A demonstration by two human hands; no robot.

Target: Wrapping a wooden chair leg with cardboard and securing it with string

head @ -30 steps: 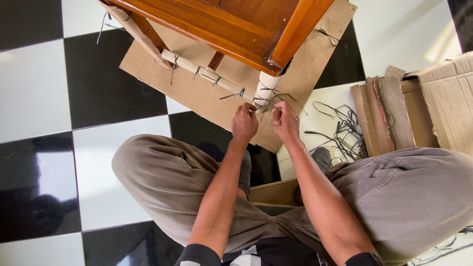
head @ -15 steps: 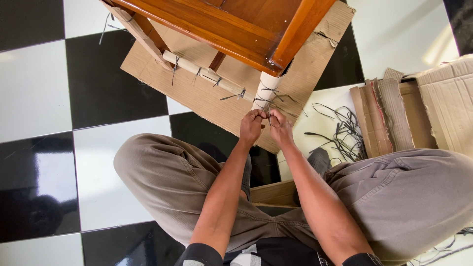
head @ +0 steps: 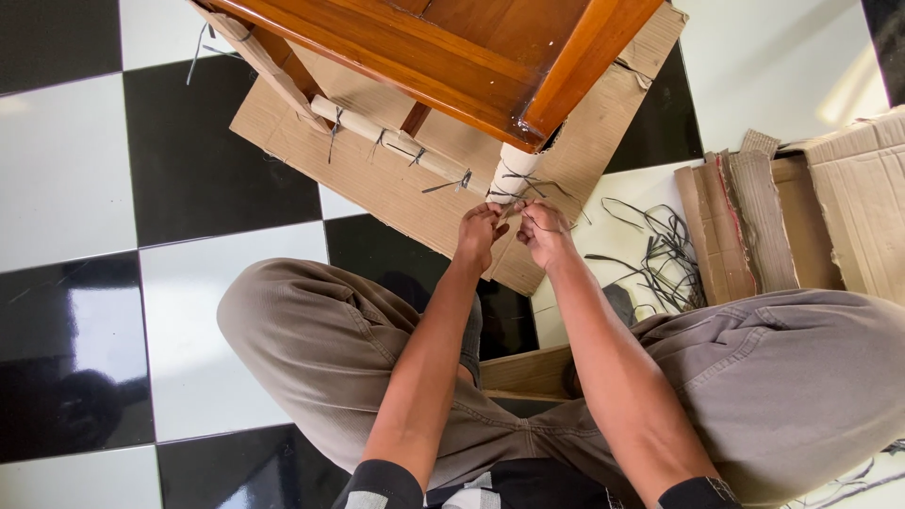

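Observation:
A brown wooden table [head: 452, 47] stands on a cardboard sheet [head: 377, 179]. Its near leg [head: 514, 170] is wrapped in pale paper and bound with thin dark straps. My left hand [head: 479, 234] and my right hand [head: 541, 230] are close together at the foot of that leg. Each pinches an end of a dark strap [head: 517, 209] that runs around the wrapping. A wrapped crossbar [head: 396, 141] with several strap ties runs left from the leg.
A loose heap of dark straps [head: 655, 250] lies on the white tile to the right. Torn cardboard pieces [head: 754, 217] and a cardboard box [head: 867, 188] lie at the far right. A wooden board [head: 528, 369] sits between my knees on the black-and-white tiled floor.
My hands came together at the leg's foot half a second ago, then drew slightly apart, the right hand moving right with the strap end.

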